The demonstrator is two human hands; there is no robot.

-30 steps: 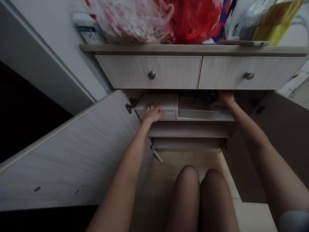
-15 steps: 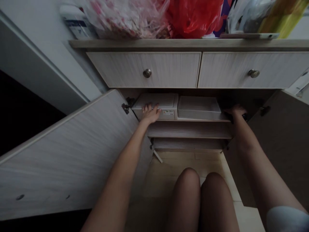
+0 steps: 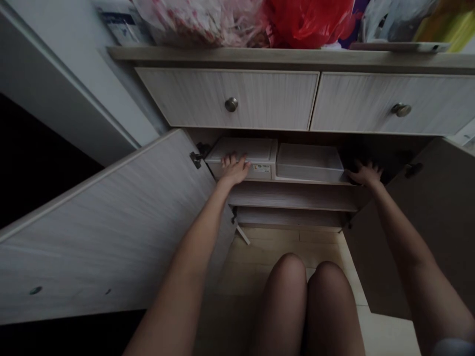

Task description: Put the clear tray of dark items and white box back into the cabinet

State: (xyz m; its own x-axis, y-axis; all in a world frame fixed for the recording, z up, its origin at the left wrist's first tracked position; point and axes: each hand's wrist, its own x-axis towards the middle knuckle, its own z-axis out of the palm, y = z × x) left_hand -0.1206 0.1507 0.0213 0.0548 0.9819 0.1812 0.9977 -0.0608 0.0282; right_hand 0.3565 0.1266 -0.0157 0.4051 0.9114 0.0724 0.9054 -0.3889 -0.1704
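My left hand [image 3: 236, 168] rests with its fingers spread on the front top edge of a white storage box [image 3: 245, 147], which carries a small label on its front. Beside that box, on the same upper shelf, is a clear plastic box [image 3: 309, 160]. My right hand [image 3: 365, 173] lies to the right of the clear box with fingers spread, its thumb close to that box's corner. Under and behind the right fingers is a dark item [image 3: 352, 157] whose kind I cannot make out in the shadow.
Two cabinet doors, left [image 3: 111, 232] and right [image 3: 419, 222], stand swung out on either side of my arms. Two drawers with round knobs [image 3: 231, 104] sit above. A red plastic bag [image 3: 309, 22] and other bags crowd the countertop. My knees [image 3: 291, 277] are in front.
My right hand has opened out, its fingers now spread and more visible beside the clear box. My left hand stays on the white box. The view has shifted slightly.
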